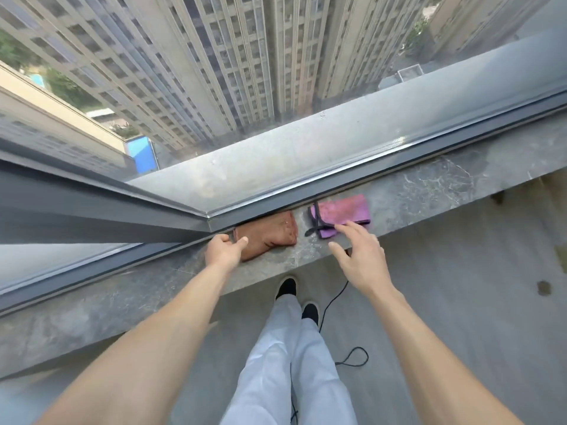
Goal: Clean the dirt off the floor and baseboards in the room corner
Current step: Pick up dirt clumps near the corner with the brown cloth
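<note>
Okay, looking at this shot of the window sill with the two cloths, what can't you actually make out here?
Head view only:
- Brown cloth: its far edge is tucked under the window frame; its near corner is hidden by the left hand.
- Left hand: whether it grips the cloth or the small dark thing by its fingers is unclear.
- Purple cloth: whether the right hand touches it or hovers is unclear.
- Black cord: its lower end is hidden behind the trouser legs.
</note>
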Available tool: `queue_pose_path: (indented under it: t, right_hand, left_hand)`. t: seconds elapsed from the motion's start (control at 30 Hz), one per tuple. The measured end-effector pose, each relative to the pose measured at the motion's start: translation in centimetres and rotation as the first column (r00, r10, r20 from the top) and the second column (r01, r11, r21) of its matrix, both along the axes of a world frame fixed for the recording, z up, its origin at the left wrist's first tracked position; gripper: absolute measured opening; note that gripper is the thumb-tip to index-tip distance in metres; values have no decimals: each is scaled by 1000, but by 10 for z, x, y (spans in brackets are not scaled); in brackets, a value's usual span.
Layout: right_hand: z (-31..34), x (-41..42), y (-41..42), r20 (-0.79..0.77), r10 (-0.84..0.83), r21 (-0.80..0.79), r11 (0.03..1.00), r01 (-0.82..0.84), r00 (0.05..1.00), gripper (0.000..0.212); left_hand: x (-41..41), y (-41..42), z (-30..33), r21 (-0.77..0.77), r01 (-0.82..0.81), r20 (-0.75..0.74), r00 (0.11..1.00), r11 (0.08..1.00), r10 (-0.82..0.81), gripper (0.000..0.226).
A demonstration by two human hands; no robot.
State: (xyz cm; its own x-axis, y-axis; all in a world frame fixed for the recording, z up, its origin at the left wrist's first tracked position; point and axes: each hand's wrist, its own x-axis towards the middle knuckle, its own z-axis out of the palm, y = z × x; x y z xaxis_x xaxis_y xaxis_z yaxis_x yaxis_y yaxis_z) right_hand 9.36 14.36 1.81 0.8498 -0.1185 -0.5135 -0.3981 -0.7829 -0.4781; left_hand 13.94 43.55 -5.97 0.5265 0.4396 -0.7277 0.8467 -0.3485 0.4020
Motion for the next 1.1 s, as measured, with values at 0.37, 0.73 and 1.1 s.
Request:
queue_pose_path:
  t: [0.37,0.73,1.1]
  right_hand:
    - [-8,-60,14,-200,-275,252,913,320,941,26]
    - [9,-100,11,-313,-679,642,365,675,664,39]
    - [-13,-276,-61,-518,-843,745,-365,558,141,29]
  left_hand:
    - [-5,-34,12,-31,109,64,992,994,-107,35]
    - [-52,-109,122,-478,532,312,847,699,-431,41]
    - [-143,-238,123,-580,756,260,524,303,-811,39]
